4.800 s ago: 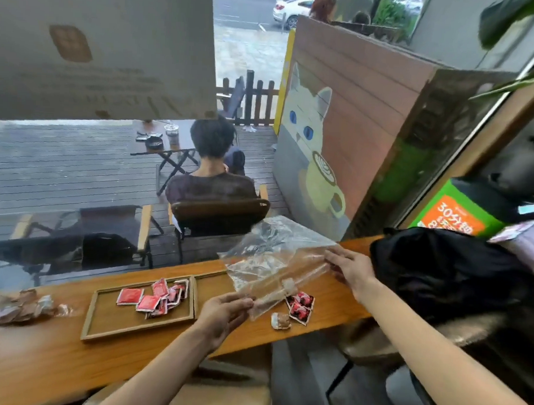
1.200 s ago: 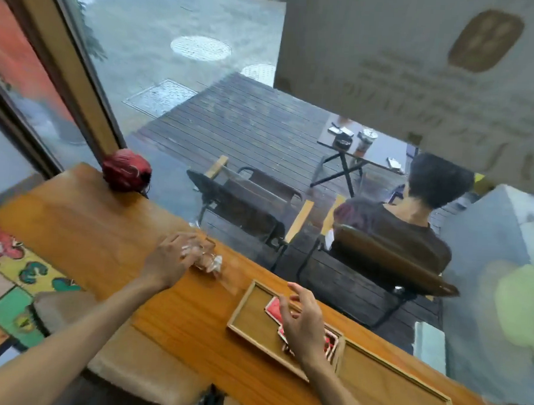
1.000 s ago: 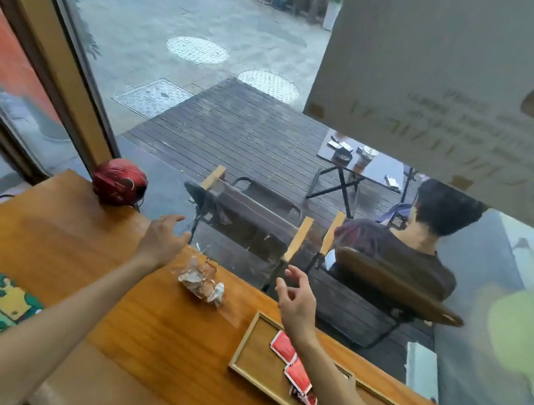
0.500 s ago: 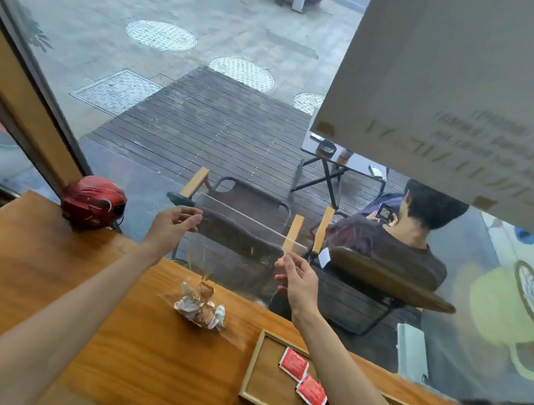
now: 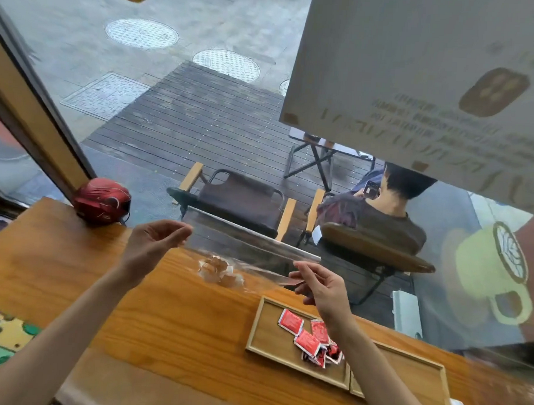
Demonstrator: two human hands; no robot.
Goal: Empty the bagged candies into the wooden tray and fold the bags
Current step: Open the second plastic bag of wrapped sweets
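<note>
A wide window fills the far side, and beyond its glass a person (image 5: 381, 213) sits with their back turned on a chair on dark decking. Under the window runs the long wooden counter (image 5: 58, 263), with a red helmet (image 5: 102, 200) at its far left corner. Compared with half a second ago the view has slid right, so more of the wooden tray (image 5: 266, 331) shows, and the clear bag (image 5: 245, 247) is stretched wider and lies lower between the hands. The left hand (image 5: 153, 246) pinches the bag's left top corner with thumb and fingertips, palm turned up; the right hand (image 5: 323, 289) grips its right edge, fingers curled. The bag hangs in the air above the counter's far edge, just left of the tray. Through and below it a small heap of pale brown wrapped candies (image 5: 220, 272) shows; whether they rest on the counter or in the bag's bottom cannot be told. The tray has two compartments: the left one holds a loose cluster of red candy packets (image 5: 310, 339) toward its right side, the right one (image 5: 405, 376) shows only bare wood where visible
</note>
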